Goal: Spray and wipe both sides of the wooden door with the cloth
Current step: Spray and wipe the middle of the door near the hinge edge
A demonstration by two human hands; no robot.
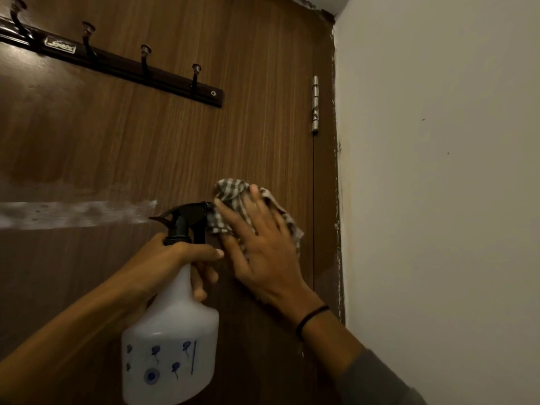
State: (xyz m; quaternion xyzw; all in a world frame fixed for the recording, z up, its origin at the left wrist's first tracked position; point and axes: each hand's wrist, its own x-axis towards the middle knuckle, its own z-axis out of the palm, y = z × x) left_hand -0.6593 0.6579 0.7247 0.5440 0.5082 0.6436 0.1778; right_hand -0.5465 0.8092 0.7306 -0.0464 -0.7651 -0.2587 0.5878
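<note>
Grey-checked cloth (231, 194) sits under the flat right grip (263, 252) (left grip (168, 260) clamps the spray bottle (172, 340)).

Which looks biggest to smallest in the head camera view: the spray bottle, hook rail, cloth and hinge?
1. Spray bottle and hook rail: unsure; the bottle is nearest the camera, the rail runs out of frame.
2. Cloth, partly under the right hand.
3. Hinge.

Bare door (263, 83) lies open between the hook rack (117, 64) and hinge (315, 105).
</note>
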